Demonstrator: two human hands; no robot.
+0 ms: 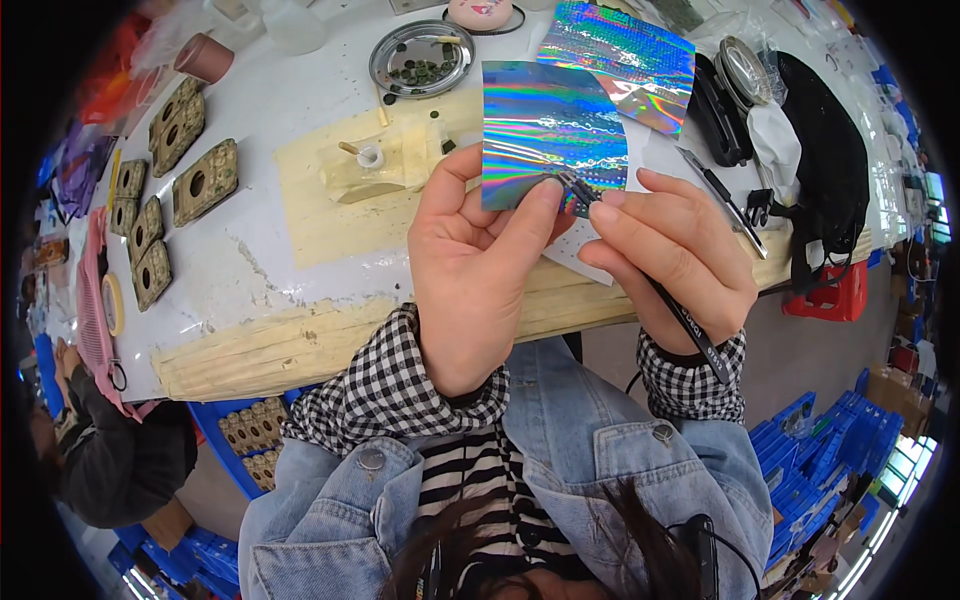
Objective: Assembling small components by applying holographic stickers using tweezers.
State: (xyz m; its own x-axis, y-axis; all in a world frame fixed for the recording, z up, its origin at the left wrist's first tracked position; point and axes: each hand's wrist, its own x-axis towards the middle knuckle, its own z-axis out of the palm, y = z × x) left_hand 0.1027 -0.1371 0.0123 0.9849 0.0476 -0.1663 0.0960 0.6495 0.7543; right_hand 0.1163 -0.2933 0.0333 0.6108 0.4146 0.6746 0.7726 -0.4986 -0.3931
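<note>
My left hand (pixel 465 270) pinches the lower edge of a shiny rainbow holographic sheet (pixel 550 110) between thumb and fingers, tilted up above the table's near edge. In my right hand (pixel 690 255) is a slim black tweezers-like tool (pixel 690 325), its rear end pointing down toward my wrist. A small dark piece (pixel 578 190) sits where my left thumb and right fingertips come close together, against the sheet's lower part. My fingers partly cover that piece and the tool's tip. A second holographic sheet (pixel 620 50) lies behind the held one.
A round metal dish (pixel 457 38) with small green pieces stands at the back. Left lie several camouflage-patterned pieces (pixel 205 183) with round holes. A small white cup (pixel 370 157) rests mid-table; a black stapler-like object (pixel 722 120) and a pen-like tool (pixel 720 195) are right. Another person's sleeve (pixel 130 450) shows at left.
</note>
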